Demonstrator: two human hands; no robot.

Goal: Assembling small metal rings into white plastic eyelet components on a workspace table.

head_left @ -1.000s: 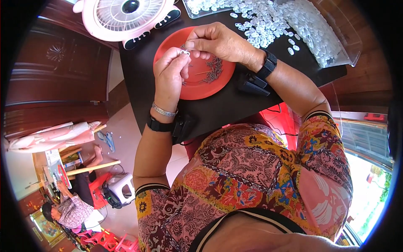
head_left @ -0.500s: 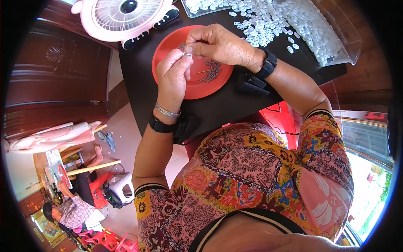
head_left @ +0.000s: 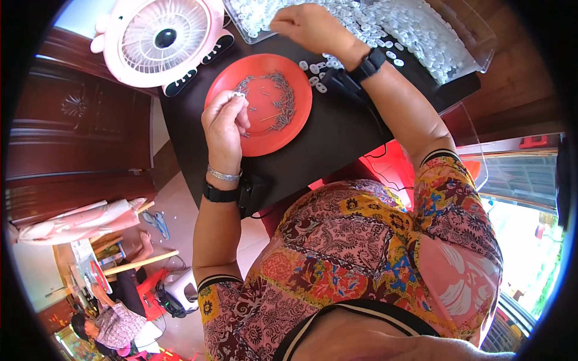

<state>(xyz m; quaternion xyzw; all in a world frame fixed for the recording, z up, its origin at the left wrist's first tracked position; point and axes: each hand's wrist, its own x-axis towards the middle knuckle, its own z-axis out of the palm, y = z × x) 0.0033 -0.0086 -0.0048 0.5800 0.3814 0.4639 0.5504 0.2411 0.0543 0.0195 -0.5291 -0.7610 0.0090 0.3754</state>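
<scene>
Over the left side of a red plate (head_left: 259, 63), my left hand (head_left: 224, 126) pinches a small white plastic piece (head_left: 239, 94) between thumb and forefinger. My right hand (head_left: 316, 33) is raised above the far part of the table, beside the heap of small white oval pieces (head_left: 355, 27). Its fingers are curled together, and whatever they hold, if anything, does not show. Small grey metal parts (head_left: 283, 99), screw-like in shape, lie scattered around the plate, with a thin light stick (head_left: 270, 118) among them.
The dark table (head_left: 337, 132) also bears a pink-and-white fan (head_left: 165, 39) at the far left, a clear tray (head_left: 256, 37) and a clear bin (head_left: 475, 57) with more oval pieces. Several loose ovals (head_left: 318, 83) lie right of the plate. A person (head_left: 120, 325) sits at lower left.
My right hand has left my left hand and moved up to the white oval pieces. The left hand keeps its pinch on the white piece. The whole view has shifted slightly.
</scene>
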